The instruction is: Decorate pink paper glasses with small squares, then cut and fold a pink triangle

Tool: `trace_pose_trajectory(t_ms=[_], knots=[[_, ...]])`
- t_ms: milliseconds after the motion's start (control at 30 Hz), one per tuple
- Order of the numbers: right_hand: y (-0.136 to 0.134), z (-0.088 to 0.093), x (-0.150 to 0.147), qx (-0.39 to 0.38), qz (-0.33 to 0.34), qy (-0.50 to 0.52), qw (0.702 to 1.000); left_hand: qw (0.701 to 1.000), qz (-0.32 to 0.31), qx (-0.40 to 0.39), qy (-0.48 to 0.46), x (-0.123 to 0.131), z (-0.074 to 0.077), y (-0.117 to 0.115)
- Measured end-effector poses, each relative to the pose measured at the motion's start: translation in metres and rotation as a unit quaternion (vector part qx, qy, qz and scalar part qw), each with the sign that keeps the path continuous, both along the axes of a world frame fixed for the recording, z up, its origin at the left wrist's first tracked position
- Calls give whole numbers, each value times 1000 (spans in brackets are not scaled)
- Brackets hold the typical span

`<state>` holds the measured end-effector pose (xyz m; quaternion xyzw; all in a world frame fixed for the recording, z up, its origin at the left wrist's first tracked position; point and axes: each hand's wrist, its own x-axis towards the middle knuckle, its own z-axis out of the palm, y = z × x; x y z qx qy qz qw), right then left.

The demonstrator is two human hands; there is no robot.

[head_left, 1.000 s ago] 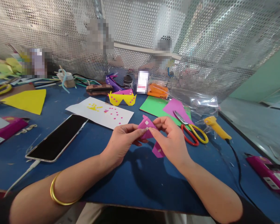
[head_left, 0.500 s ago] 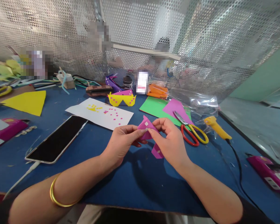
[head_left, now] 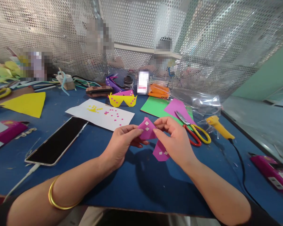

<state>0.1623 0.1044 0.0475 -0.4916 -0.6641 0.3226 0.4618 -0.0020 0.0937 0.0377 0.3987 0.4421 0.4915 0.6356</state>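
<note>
Both my hands hold a pink paper cut-out point(head_left: 148, 129) with small white squares stuck on it, just above the blue table point(head_left: 89, 163). My left hand point(head_left: 122, 142) pinches its left edge between thumb and fingers. My right hand point(head_left: 175, 141) pinches its right side, and a lower pink flap point(head_left: 160, 151) hangs below the fingers. A gold bangle sits on my left forearm.
A black phone point(head_left: 58, 141) on a cable lies at left, beside white paper point(head_left: 101, 113) with yellow and pink bits. Yellow paper glasses point(head_left: 122, 99), green and pink sheets point(head_left: 159, 106), red-and-yellow scissors point(head_left: 193, 131) and a yellow glue gun point(head_left: 219, 127) lie behind. Perforated metal screen at the back.
The pink cut-out has turned slightly, so more white squares show on both flaps. My hands stay in nearly the same place.
</note>
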Motion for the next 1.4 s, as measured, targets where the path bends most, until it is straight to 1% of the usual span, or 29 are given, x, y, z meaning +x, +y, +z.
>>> trace_pose_trajectory(t_ms=[200, 300, 667, 833, 1133, 1333, 1400], knots=[[-3, 0, -3, -8, 15, -1, 1000, 998, 0, 12, 54, 1, 1, -1], [-3, 0, -5, -6, 17, -3, 1000, 998, 0, 16, 65, 1, 0, 0], [-3, -2, -5, -3, 21, 2, 1000, 998, 3, 19, 63, 0, -2, 0], [-4, -1, -5, 2, 11, 0, 1000, 998, -5, 21, 65, 0, -1, 0], [-4, -1, -4, 4, 8, -2, 1000, 998, 0, 22, 61, 1, 0, 0], [-2, 2, 1, 16, -5, -12, 1000, 999, -9, 3, 44, -2, 2, 1], [-2, 4, 3, 23, -9, -17, 1000, 999, -8, 1, 52, -3, 3, 1]])
